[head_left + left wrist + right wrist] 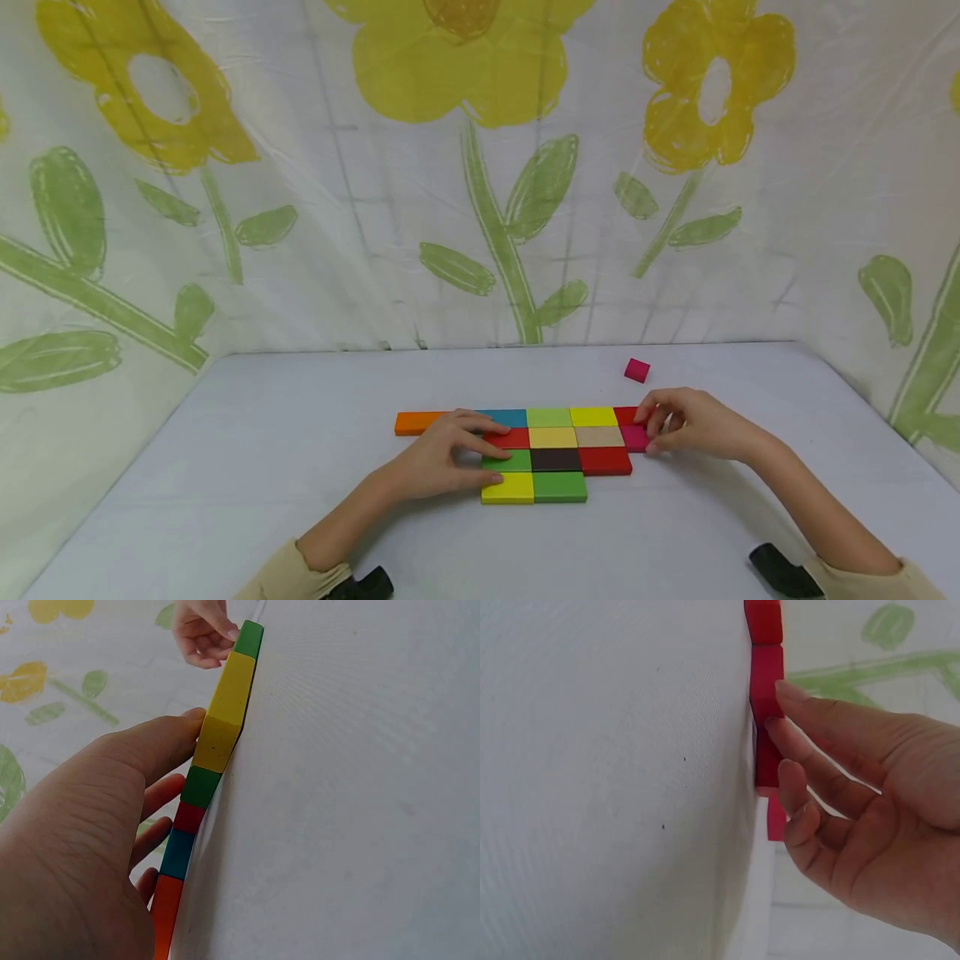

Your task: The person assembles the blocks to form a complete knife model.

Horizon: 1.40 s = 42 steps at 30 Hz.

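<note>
Flat coloured blocks lie edge to edge in several rows on the white table. My left hand (442, 457) rests along their left side, fingers spread over the red block (512, 438) and green block (513, 461), thumb touching the yellow block (507, 489). At the right end, loosely bent fingers of my right hand (701, 423) touch the partly covered red block (624, 415) and the magenta block (632, 437). In the right wrist view the thumb meets the magenta block (766, 667), with fingertips against the dark red block (766, 761).
An orange block (416, 423) sticks out left in the far row. One separate magenta block (637, 370) lies behind the right hand. The white table (300, 417) meets a flower-printed curtain (360, 217) at the back.
</note>
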### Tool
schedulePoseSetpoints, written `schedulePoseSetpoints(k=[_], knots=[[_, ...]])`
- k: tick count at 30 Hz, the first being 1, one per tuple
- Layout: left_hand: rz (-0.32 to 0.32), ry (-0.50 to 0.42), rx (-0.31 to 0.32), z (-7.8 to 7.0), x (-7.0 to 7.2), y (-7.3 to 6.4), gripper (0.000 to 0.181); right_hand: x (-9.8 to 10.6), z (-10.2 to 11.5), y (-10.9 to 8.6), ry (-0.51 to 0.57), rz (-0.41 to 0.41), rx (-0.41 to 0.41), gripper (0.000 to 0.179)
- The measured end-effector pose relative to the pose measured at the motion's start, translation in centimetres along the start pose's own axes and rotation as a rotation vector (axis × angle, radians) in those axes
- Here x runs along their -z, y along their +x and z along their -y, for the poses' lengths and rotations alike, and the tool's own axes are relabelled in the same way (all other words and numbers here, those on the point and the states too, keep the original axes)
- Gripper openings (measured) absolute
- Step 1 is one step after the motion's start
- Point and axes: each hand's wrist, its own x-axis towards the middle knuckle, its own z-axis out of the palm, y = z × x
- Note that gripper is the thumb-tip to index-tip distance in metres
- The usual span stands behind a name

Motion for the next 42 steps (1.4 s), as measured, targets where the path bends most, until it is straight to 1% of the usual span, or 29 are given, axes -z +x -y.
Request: schedulePoseSetpoints(k=[7,12,19,25,33,37,42], knots=[[-0.003,-0.009,0.003,0.0,0.0,0.0,0.026,-0.1,0.3,0.1,-0.029,-0.026,-0.015,0.034],[0.001,-0.011,-0.004,0.0,0.0,0.0,0.027,-0.1,0.2,0.0,-0.022,-0.025,-0.013,0.033],[0.011,-0.013,0.005,0.1,-0.1,0.0,0.027,0.1,-0.3,-0.1,0.002,-0.021,-0.018,0.035],[0.008,-0.009,0.006,0.0,0.0,0.0,0.027,0.8,-1.0,-0.3,0.002,-0.032,-0.008,0.035],[0.005,-0.008,0.006,-0.1,0.0,-0.1,0.026,1.7,-2.1,-0.6,0.032,-0.075,-0.078,0.038],[0.003,0.002,0.005,-0.1,0.0,-0.1,0.026,1.8,-2.8,-0.6,0.039,-0.081,-0.084,0.037],[0.003,0.005,0.012,0.0,0.0,-0.1,0.026,1.6,-2.9,-0.5,0.048,-0.069,-0.088,0.036]])
